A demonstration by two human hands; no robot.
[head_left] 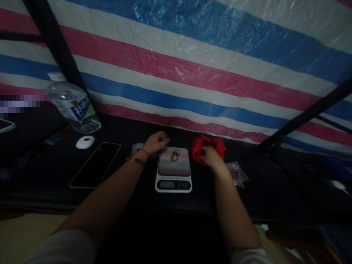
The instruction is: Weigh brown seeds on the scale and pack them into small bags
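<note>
A white kitchen scale [173,185] with a lit display stands in front of me. On its platform sits a small clear cup [175,154] with some brown bits inside. My left hand [156,143], just off the scale's far left corner, is closed around a small clear plastic piece [164,136], perhaps a lid or another cup. To the right of the scale, my right hand [212,157] reaches into an open red plastic bag [196,149]; its fingertips are hidden inside. Beside that wrist lies a clear zip bag [237,175] of small brownish pieces.
On the left are a dark-screened phone [96,165], a white oval case [85,142] and a large clear bottle [74,106]. A striped plastic sheet [176,73] rises behind the black table [176,205]. Dark metal bars [305,121] slant at both sides.
</note>
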